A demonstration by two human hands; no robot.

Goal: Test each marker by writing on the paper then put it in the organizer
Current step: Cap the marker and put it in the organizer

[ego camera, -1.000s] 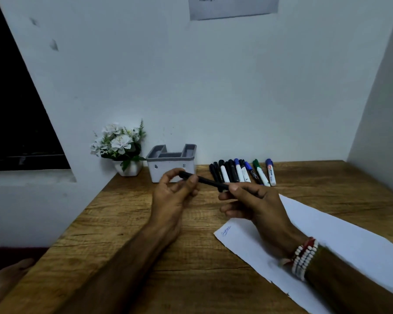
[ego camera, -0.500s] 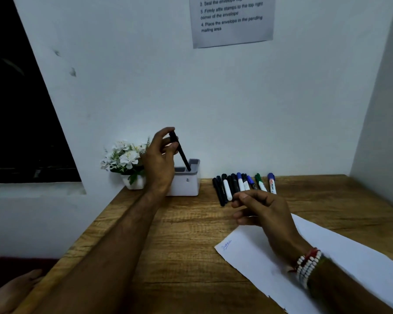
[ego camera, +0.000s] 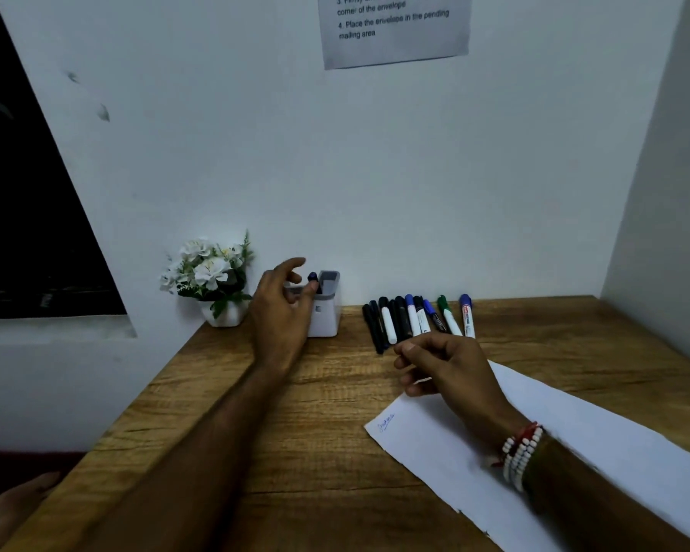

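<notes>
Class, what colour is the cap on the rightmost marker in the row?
Blue cap, head view.

Office: wooden desk point(ego camera: 232, 424), mailing notice point(ego camera: 395, 33)

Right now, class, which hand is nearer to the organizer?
Left. The left hand is right at the organizer, partly in front of it; the right hand is off to its right, by the marker row.
</notes>
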